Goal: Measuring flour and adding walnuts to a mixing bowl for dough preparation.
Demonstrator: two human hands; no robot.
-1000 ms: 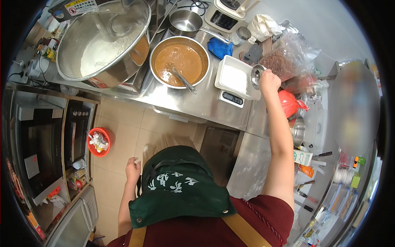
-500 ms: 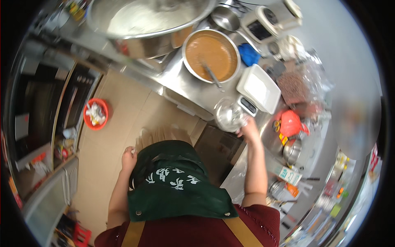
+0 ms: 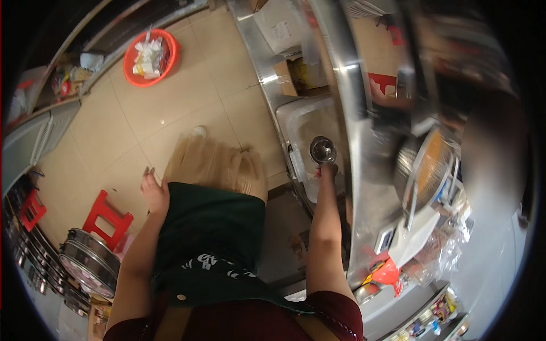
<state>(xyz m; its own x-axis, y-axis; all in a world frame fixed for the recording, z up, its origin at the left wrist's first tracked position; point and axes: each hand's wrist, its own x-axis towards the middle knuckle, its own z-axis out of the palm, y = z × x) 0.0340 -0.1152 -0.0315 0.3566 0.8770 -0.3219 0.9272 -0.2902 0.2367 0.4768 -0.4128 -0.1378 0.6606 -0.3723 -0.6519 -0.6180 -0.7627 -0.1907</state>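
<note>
My right hand (image 3: pixel 326 170) grips the edge of a small shiny metal bowl (image 3: pixel 322 149). Below the counter's edge, hand and bowl are inside the opening of a white plastic tub (image 3: pixel 300 171). A pale surface shows in the tub; what it is I cannot tell. The bowl's inside is too dark and reflective to make out any contents. My left hand (image 3: pixel 154 192) hangs in the air beside my dark green apron (image 3: pixel 213 227), its fingers apart and nothing in them.
Along the steel counter (image 3: pixel 359 250) stand a bowl of orange-brown mixture (image 3: pixel 427 170), a small scale (image 3: pixel 385 240) and a white tray (image 3: pixel 414 234). On the floor are an orange-red rubbish bin (image 3: pixel 127 63) and a red stool (image 3: pixel 102 213). Stacked round metal containers (image 3: pixel 88 258) stand left.
The view has turned toward the lower part of the counter. My right hand has taken the metal bowl from beside the scale down into the tub. My left hand's fingers have spread.
</note>
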